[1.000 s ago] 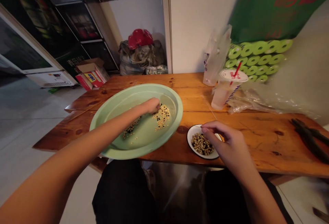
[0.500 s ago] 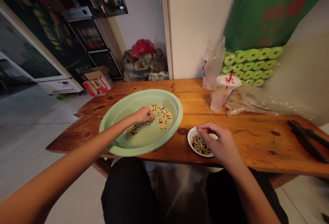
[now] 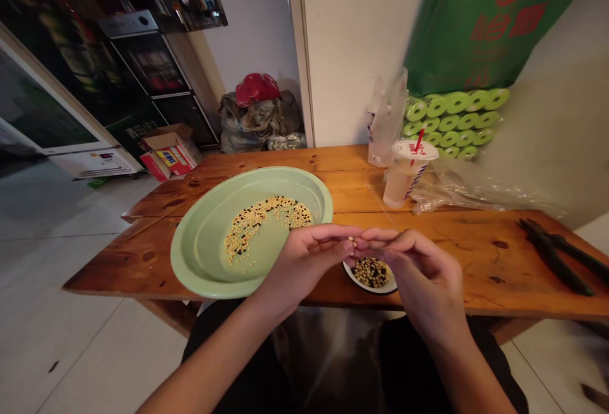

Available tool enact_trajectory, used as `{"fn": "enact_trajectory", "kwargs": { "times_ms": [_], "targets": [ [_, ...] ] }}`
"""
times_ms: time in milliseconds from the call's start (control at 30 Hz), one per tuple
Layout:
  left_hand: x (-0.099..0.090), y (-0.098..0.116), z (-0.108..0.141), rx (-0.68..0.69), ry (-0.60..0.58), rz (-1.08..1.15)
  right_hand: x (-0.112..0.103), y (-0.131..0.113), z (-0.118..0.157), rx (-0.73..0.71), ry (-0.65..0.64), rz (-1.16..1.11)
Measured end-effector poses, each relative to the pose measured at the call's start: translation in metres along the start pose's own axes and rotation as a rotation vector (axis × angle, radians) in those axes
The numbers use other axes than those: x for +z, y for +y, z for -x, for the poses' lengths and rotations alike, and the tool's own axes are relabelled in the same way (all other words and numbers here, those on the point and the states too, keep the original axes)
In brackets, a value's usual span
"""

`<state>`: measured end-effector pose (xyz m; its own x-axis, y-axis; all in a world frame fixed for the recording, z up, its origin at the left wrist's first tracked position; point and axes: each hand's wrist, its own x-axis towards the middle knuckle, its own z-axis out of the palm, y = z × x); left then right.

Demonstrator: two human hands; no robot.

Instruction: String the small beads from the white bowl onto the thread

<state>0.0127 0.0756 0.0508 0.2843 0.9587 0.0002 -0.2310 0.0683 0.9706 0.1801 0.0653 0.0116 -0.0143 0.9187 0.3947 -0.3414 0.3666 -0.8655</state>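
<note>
Beans (image 3: 352, 243) pinched at the fingertips of the left hand (image 3: 304, 262) lie just beside the curled fingers of the right hand (image 3: 419, 268), whose grip cannot be told, above the small white dish (image 3: 375, 291), right of the green plate (image 3: 200, 274).

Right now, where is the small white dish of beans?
In the head view, the small white dish sits on the wooden table, directly below the person's right hand and just right of the large pale green plate.
</note>
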Motion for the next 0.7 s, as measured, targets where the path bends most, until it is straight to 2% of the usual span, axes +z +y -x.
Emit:
{"fn": "enact_trajectory", "kwargs": {
  "times_ms": [100, 267, 467, 700],
  "targets": [
    [0.004, -0.008, -0.001, 0.012, -0.020, 0.113, -0.001, -0.002, 0.002, -0.008, 0.009, 0.005],
    [-0.006, -0.017, 0.004, -0.007, -0.059, 0.180, 0.004, -0.002, 0.005, -0.014, -0.040, 0.128],
    [-0.016, -0.022, 0.013, -0.035, -0.079, 0.185, 0.012, 0.000, 0.009, -0.002, -0.104, 0.194],
    [-0.018, -0.019, 0.013, -0.005, -0.087, 0.138, 0.014, 0.000, 0.007, 0.053, -0.137, 0.197]
  ]
}}
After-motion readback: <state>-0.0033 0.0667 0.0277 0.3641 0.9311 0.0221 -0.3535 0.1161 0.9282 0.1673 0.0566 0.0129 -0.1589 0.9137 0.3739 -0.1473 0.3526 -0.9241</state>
